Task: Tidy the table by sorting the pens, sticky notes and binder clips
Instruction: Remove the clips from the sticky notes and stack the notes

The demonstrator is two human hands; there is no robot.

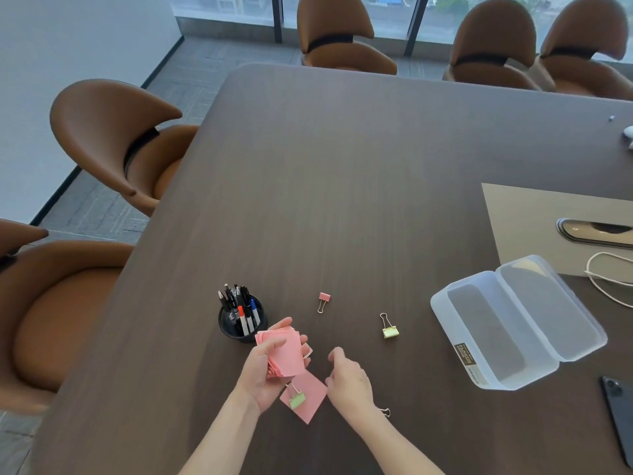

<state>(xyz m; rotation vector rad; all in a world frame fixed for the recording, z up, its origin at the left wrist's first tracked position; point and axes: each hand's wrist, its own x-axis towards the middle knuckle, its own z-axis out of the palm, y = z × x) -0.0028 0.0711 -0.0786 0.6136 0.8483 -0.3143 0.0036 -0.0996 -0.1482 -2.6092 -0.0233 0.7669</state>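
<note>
My left hand [263, 371] holds a stack of pink sticky notes [286, 354] just above the table. My right hand [349, 378] hovers beside it, fingers loosely curled, holding nothing. One more pink sticky note [310, 397] lies flat under my hands with a green binder clip [297, 400] on it. A pink binder clip [323, 299] and a yellow binder clip [389, 329] lie further out on the table. The wire handle of another clip [386, 412] peeks out from under my right wrist. A black cup [239, 332] holds several pens and markers [241, 308].
An open clear plastic box [442, 303] with its hinged lid folded back stands at the right. A dark phone [620, 416] lies at the right edge, a white cable [606, 286] and beige mat [534, 214] behind the box. Brown chairs [113, 138] surround the dark wooden table [342, 183].
</note>
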